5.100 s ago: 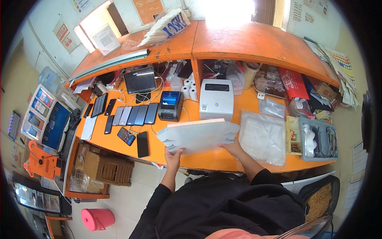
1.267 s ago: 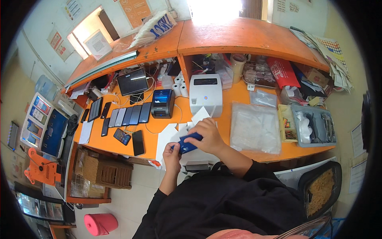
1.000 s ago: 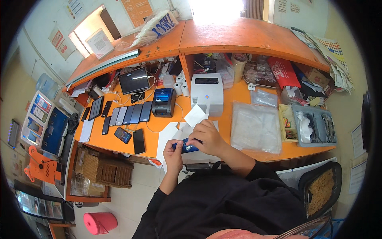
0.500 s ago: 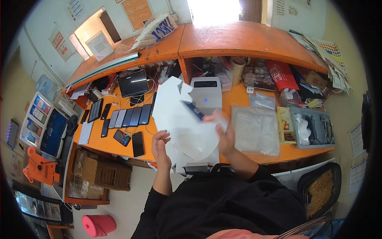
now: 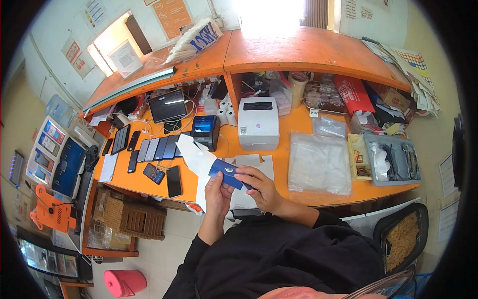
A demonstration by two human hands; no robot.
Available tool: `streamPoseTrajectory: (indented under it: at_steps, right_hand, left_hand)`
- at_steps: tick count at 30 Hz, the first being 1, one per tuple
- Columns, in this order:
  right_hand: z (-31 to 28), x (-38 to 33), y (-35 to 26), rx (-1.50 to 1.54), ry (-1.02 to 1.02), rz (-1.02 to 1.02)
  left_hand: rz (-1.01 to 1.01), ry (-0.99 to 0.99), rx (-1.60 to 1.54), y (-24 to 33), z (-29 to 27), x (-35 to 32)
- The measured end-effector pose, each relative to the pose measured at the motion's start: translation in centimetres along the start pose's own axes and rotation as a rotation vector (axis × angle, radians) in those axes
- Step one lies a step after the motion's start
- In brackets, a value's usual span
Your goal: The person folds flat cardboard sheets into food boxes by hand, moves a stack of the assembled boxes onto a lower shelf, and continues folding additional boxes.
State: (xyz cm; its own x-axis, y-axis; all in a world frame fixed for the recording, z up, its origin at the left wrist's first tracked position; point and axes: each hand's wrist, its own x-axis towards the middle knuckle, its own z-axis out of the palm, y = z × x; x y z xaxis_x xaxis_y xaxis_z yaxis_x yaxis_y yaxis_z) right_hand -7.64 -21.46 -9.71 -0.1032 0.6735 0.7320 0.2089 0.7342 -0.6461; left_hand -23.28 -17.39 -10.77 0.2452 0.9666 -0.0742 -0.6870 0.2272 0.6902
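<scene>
1. The big picture: an L-shaped orange counter with a raised orange shelf along the far side, pale walls with posters behind it and a doorway at far left. The person sat at the near edge in a black top, looking down at both hands.

2. Biggest risk, I reckon: the white mailer bag was pinched in the left hand and flopping up and left over the counter edge. The grip looked to be at one end only, so it could easily have slid out and dropped to the tiled floor.

3. Next worry: the small blue box sat right at the bag's mouth, held by the right hand, fingers closed around its near end. If the opening folded shut, the box could have snagged or tipped out between the two hands.

4. The clear plastic bags lay flat just right of the hands; an elbow swing could have swept them off.

5. The white label printer stood beyond the hands, with a smaller black printer to its left.

6. The row of phones lay further left, well apart from the hands, so little danger there.

7. A grey tray of bits sat at the far right.
</scene>
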Motion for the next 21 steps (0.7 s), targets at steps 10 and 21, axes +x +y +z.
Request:
streamPoseTrajectory:
  at_steps: [10,21]
  right_hand:
    - [1.1,-0.7,0.3,-0.355,0.01,0.03]
    - [-0.6,-2.3,4.4,0.127,0.024,0.736]
  left_hand:
    - [0.068,0.093,0.32,-1.6,0.5,-1.5]
    - [0.356,-0.225,1.338,-2.1,-4.4,-1.5]
